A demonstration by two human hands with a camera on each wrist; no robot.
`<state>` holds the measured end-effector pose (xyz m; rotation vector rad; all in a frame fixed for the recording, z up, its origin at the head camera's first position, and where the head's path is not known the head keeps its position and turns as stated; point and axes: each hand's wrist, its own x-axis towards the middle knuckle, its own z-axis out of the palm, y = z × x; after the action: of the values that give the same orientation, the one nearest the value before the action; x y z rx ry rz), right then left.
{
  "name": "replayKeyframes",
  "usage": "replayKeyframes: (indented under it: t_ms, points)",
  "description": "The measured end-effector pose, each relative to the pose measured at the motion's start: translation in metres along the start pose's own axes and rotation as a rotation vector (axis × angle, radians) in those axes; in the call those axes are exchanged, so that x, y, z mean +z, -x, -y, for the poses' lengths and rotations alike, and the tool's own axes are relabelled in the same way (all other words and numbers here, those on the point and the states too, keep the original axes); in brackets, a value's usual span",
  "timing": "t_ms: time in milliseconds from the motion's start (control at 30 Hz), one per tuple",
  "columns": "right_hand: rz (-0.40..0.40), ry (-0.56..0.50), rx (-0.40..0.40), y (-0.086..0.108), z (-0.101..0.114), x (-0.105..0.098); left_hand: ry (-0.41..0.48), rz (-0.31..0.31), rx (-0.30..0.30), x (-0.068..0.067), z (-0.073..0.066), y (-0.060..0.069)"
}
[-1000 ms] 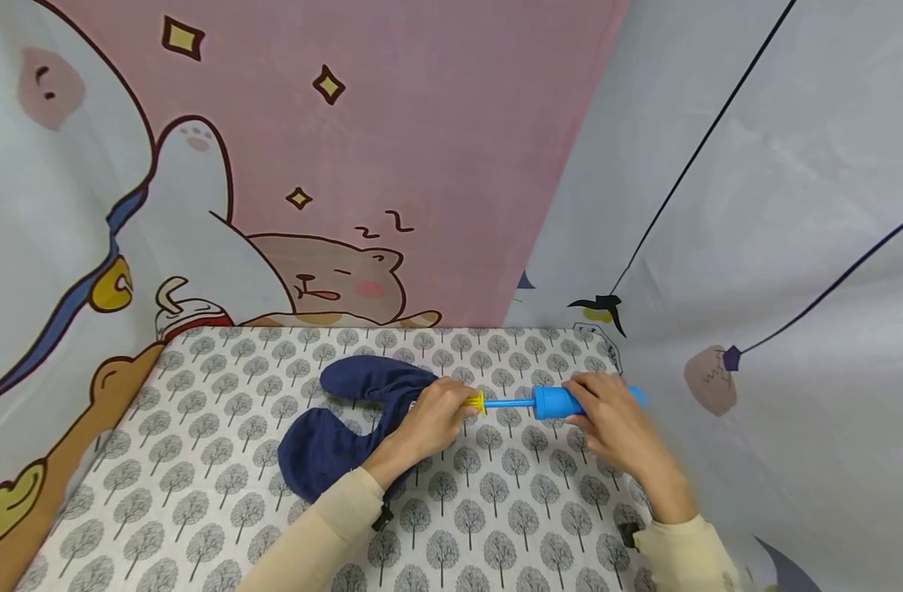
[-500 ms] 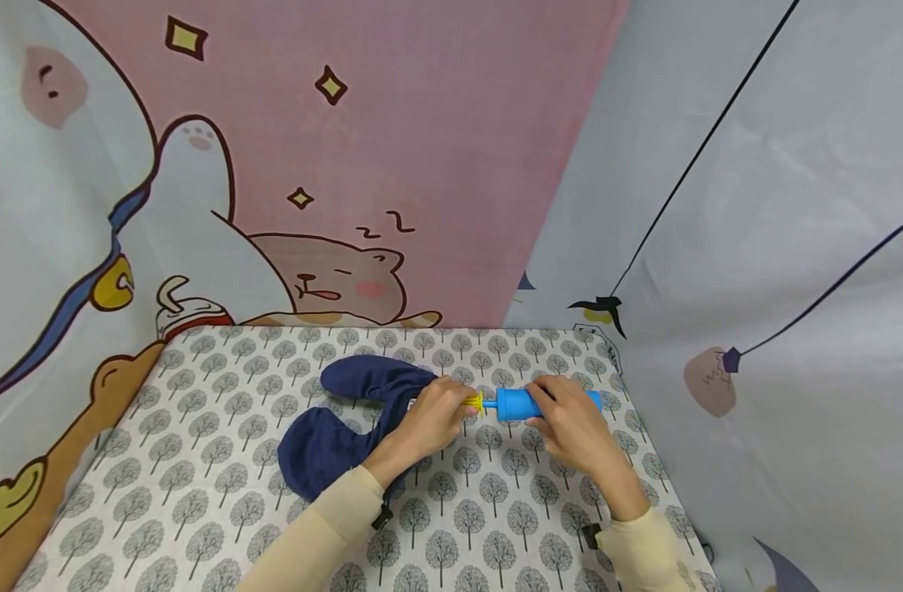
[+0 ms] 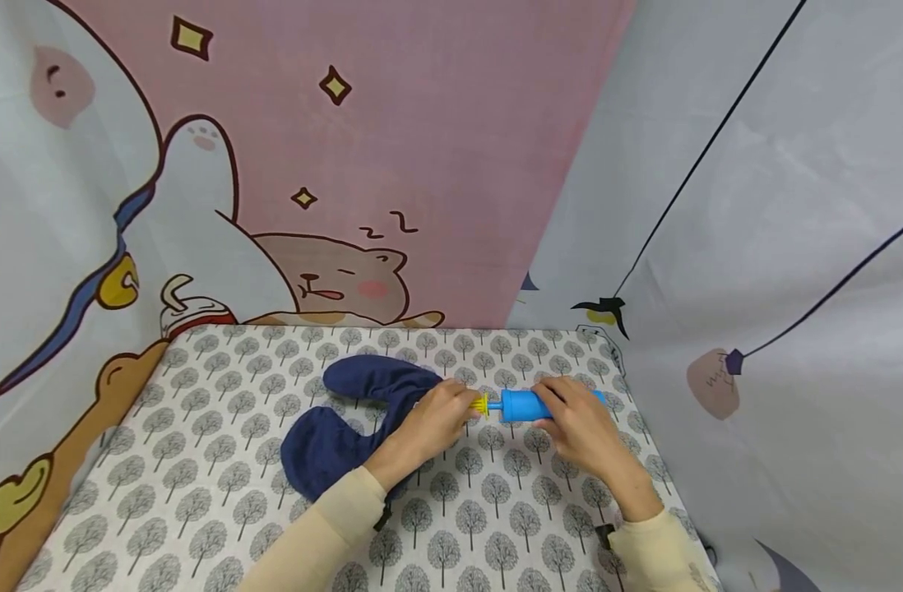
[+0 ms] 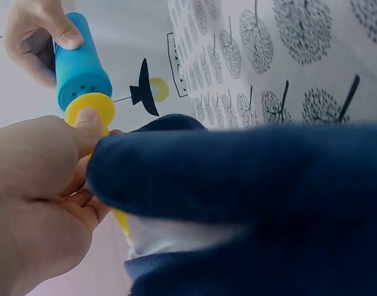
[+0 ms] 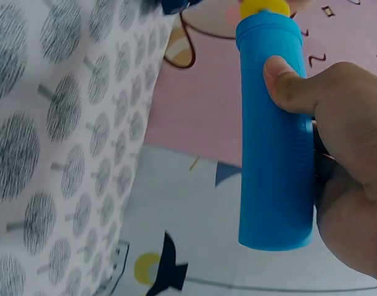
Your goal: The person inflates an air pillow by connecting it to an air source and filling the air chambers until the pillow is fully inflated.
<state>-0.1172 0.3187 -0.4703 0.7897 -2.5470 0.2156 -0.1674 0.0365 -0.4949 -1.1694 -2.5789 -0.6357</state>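
Navy neck pillow point(image 3: 321, 452) lies on a tree-print cloth point(image 3: 215, 390), inflation apparently begun but unfinished — the left hand point(image 3: 433, 421) pinching the yellow nozzle point(image 3: 482, 404) of a blue hand pump point(image 3: 523, 406), the right hand point(image 3: 583, 427), fingers curled, gripping its barrel point(image 5: 271, 166).

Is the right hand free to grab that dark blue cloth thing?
Probably not: the right hand is curled around the light blue pump, and the left hand is between that hand and the dark blue cloth thing.

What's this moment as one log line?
left hand: holds yellow flanged plastic piece; right hand: grips blue plastic cylinder; thin blue rod: between cylinder and yellow piece; navy curved fabric item: by left hand
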Motion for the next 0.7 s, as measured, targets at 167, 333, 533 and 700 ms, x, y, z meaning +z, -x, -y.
replayKeyframes:
  t_ms: [167, 333, 533, 700]
  points:
    - [0.023, -0.018, 0.03, 0.015, -0.018, -0.009, -0.071, 0.026, 0.032, -0.001, 0.002, 0.001]
    - [0.05, -0.04, 0.091, 0.03, -0.035, -0.022, -0.007, 0.043, 0.042, -0.002, 0.005, 0.002]
    - [0.064, -0.054, 0.182, 0.041, -0.051, -0.042, 0.172, 0.031, -0.015, -0.003, 0.011, 0.004]
    - [0.044, -0.049, 0.202, 0.04, -0.053, -0.048, 0.251, -0.038, -0.012, -0.001, 0.017, 0.006]
